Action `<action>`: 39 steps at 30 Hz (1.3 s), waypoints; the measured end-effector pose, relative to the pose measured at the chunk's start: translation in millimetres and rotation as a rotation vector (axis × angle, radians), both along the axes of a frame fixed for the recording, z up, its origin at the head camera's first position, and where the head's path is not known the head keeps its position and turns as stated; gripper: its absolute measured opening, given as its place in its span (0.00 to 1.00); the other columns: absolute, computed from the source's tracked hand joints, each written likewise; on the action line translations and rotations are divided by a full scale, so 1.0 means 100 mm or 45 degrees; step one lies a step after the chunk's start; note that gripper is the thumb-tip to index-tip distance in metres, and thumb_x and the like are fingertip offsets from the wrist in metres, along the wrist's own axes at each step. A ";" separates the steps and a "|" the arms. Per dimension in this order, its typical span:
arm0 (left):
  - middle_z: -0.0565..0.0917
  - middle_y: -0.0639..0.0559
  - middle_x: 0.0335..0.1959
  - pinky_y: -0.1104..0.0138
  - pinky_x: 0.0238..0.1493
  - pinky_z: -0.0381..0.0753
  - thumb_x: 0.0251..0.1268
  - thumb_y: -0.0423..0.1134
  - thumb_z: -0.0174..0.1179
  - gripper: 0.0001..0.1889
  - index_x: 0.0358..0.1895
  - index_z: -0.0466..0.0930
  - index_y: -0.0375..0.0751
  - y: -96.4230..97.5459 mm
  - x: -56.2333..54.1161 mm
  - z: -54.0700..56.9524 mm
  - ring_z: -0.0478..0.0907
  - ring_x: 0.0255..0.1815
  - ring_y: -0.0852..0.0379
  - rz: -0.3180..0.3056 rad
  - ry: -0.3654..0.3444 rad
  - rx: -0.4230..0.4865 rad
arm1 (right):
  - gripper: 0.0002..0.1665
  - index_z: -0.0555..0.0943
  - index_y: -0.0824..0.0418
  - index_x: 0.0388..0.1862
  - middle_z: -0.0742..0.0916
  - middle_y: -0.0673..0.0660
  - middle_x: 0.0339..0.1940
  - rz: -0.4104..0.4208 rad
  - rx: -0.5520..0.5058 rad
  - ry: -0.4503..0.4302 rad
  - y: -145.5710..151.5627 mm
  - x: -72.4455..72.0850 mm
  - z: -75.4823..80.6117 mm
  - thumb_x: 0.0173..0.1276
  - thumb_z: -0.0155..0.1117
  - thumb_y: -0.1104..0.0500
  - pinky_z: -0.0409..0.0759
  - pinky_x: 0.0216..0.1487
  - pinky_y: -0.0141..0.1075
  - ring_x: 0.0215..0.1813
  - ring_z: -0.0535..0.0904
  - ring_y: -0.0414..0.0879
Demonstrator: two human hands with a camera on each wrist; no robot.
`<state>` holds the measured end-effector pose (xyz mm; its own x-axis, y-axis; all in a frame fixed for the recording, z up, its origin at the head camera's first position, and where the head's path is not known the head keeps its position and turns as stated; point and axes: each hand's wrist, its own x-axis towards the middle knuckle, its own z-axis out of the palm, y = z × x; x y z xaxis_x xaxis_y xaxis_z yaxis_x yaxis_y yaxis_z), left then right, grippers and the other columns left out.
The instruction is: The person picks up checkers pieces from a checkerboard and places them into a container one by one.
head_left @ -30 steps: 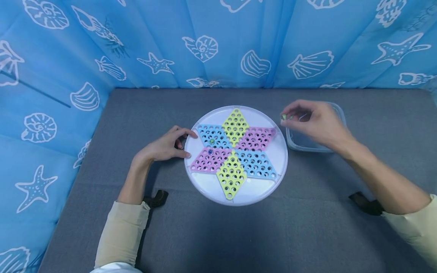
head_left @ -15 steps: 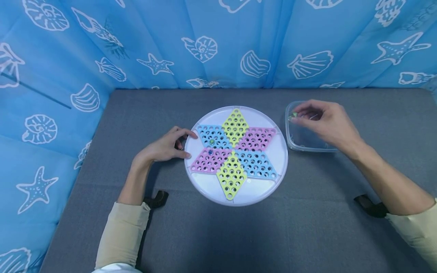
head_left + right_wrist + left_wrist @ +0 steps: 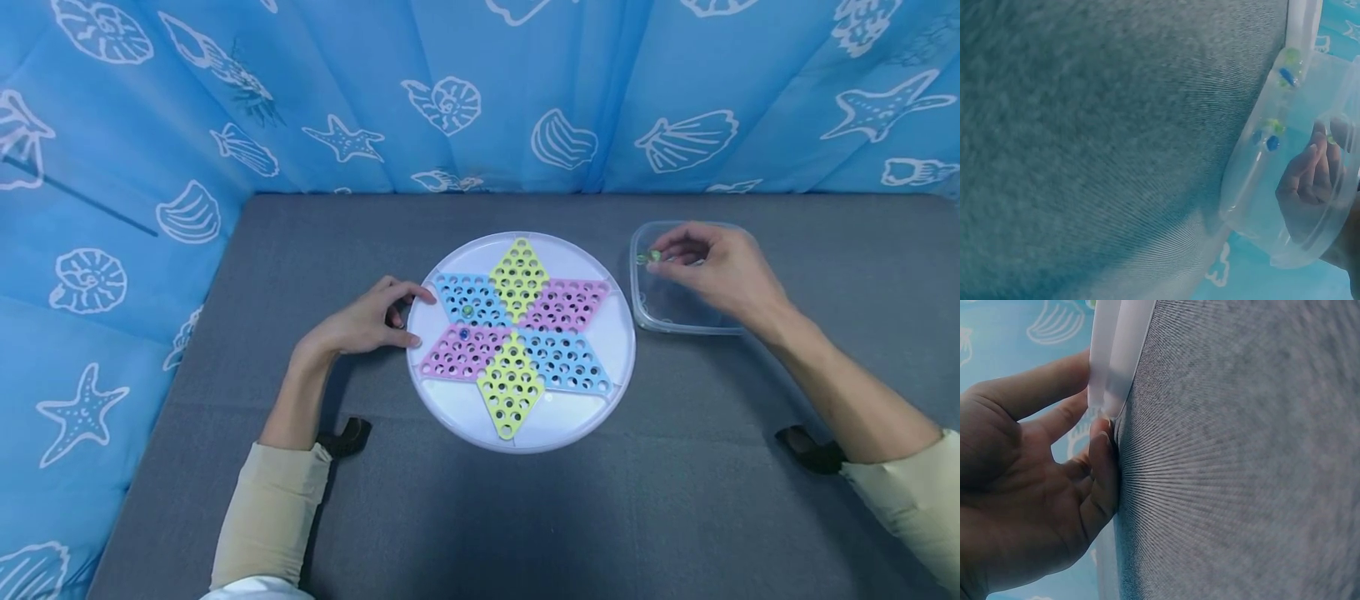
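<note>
A round white Chinese checkers board [image 3: 588,412] with a yellow, pink and blue star of holes lies on the table. My left hand [image 3: 367,321] holds its left rim, thumb and index finger over the edge; in the left wrist view, other fingers [image 3: 1102,450] are low at the board's side. One green marble [image 3: 467,311] sits in a blue section, one blue marble [image 3: 464,334] in a pink section. Over the clear plastic container [image 3: 690,330], my right hand [image 3: 723,267] pinches a green marble [image 3: 656,255] between thumb and fingertips.
Several blue and green marbles [image 3: 1273,143] show through the container wall in the right wrist view. The grey cloth-covered table [image 3: 525,525] ends at a blue shell-patterned curtain [image 3: 510,100] at the back and left. Dark straps [image 3: 347,437] hang by both forearms.
My right hand has moved right from beside the board's edge to above the container, still pinching the green marble. My left hand has stayed on the board's rim.
</note>
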<state>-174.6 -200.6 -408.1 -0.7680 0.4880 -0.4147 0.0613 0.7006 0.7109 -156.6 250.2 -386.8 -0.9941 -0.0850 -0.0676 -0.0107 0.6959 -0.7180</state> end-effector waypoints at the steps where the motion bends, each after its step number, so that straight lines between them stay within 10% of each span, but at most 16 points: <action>1: 0.62 0.42 0.56 0.58 0.46 0.67 0.58 0.35 0.71 0.30 0.66 0.72 0.47 0.01 0.00 0.00 0.66 0.43 0.48 -0.004 0.002 0.000 | 0.20 0.82 0.61 0.52 0.85 0.61 0.45 -0.003 0.009 -0.005 0.01 -0.01 -0.02 0.67 0.69 0.50 0.73 0.36 0.26 0.42 0.78 0.43; 39: 0.63 0.43 0.55 0.59 0.45 0.67 0.58 0.34 0.71 0.31 0.65 0.72 0.49 0.02 0.00 0.00 0.66 0.43 0.48 0.023 -0.010 -0.022 | 0.20 0.83 0.62 0.51 0.86 0.59 0.39 0.111 0.254 -0.289 -0.05 -0.20 -0.16 0.64 0.70 0.53 0.70 0.36 0.43 0.36 0.77 0.52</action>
<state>-174.5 -198.9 -408.1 -0.7732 0.4666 -0.4294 0.0428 0.7140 0.6989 -176.8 245.7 -402.5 -0.9414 -0.1319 -0.3106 0.0684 0.8267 -0.5584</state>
